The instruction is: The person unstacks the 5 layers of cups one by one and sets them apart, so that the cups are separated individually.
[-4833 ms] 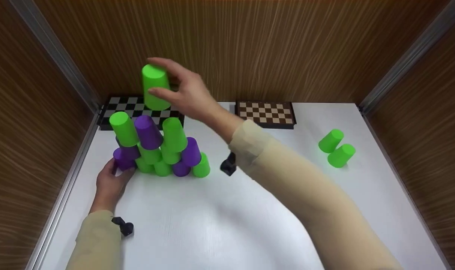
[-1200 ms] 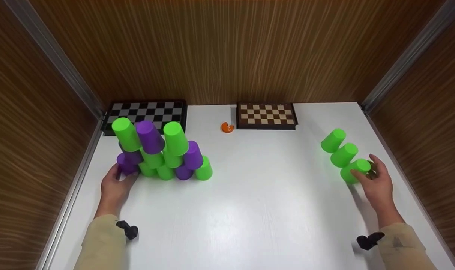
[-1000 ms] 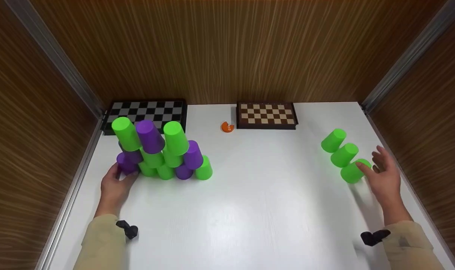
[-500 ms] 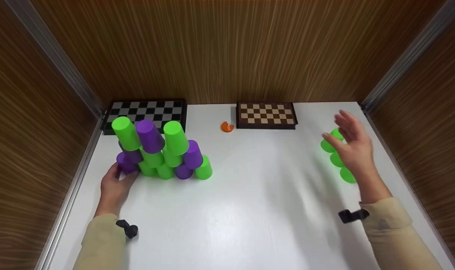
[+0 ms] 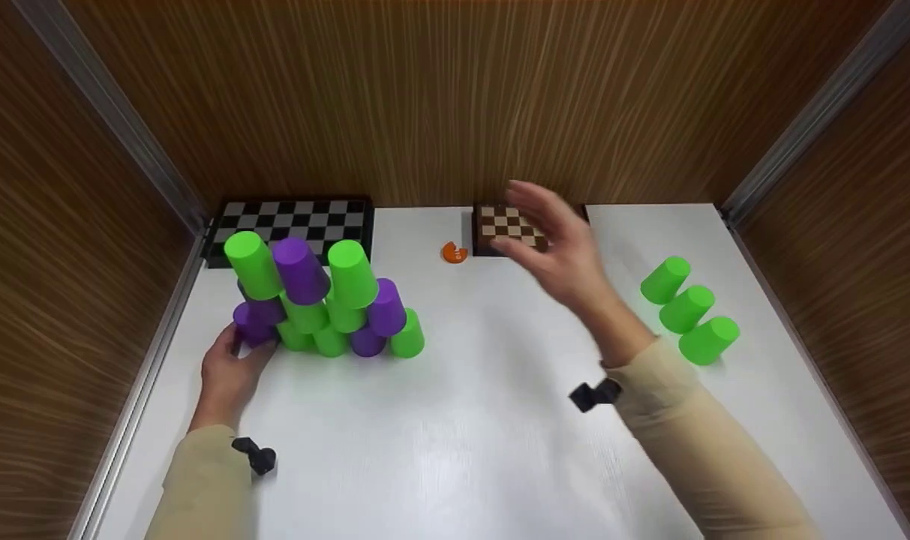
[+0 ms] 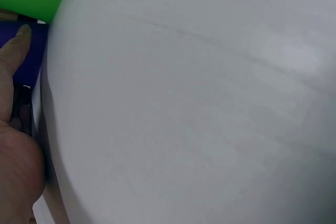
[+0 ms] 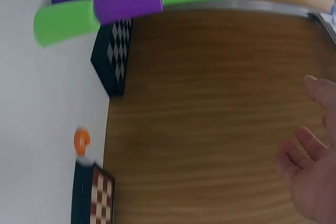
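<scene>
My left hand [image 5: 228, 375] grips the purple cup [image 5: 249, 322] at the lower left corner of a stack of upside-down green and purple cups. In the left wrist view its thumb [image 6: 19, 45] lies on that cup's side. The stack's top row has a green cup [image 5: 253, 266], a purple cup [image 5: 301, 271] and another green cup [image 5: 352, 274]. Several cups below are partly hidden. My right hand [image 5: 563, 251], slightly blurred, is raised with fingers spread and holds nothing. It partly covers the brown chessboard [image 5: 500, 225] in the head view.
Three green cups stand upside down in a row at the right: the far cup [image 5: 665, 280], middle cup [image 5: 686, 308] and near cup [image 5: 709, 340]. A black-and-grey chessboard [image 5: 289, 217] lies behind the stack. An orange piece [image 5: 454, 253] lies between the boards. Wood-grain walls [image 5: 455, 97] enclose the table.
A green cup held above the stack earlier now stands nearest in the right-hand row. My right hand has let go of it and moved left. My left hand has stayed on its purple cup.
</scene>
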A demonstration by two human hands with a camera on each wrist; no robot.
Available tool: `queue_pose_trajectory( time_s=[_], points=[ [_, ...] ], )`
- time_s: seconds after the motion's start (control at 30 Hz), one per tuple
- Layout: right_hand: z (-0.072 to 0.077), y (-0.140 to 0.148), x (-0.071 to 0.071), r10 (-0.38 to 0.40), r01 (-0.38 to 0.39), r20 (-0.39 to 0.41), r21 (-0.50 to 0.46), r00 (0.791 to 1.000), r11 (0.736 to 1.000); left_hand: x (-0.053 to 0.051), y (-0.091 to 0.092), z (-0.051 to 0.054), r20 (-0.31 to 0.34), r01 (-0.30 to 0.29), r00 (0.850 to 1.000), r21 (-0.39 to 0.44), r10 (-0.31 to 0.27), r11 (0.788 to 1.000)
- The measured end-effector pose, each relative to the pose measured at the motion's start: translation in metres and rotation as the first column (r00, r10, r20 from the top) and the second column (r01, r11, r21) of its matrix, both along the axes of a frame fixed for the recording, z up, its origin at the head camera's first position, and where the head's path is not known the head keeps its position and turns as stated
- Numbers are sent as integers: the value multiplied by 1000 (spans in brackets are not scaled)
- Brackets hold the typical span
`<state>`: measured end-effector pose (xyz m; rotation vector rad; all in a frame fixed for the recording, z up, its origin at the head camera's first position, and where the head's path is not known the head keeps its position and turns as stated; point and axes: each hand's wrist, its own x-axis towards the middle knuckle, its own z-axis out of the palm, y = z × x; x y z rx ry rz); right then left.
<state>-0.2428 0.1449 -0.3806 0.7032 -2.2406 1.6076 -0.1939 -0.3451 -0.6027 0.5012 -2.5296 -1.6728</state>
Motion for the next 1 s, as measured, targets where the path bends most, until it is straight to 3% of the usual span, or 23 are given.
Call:
queue_pose_trajectory(
  time_s=[0.23,0.47,0.77,1.0],
  points=[
    [-3,-70,-3,128,-130,34,70,991,989,1,-1,0,14,12,1000,-12,-11,1000],
    [-16,-121,-5,186,-198,119,99,975,975,1,-1,1,21,11,1000,-8,-11,1000],
    [-34,-156,-4,192,-215,212,93,958,972,1,-1,0,17,11,1000,-26,-11,1000],
    [-47,-165,-5,176,-212,282,100,943,972,2,1,0,2,9,1000,-9,-9,1000]
  ],
)
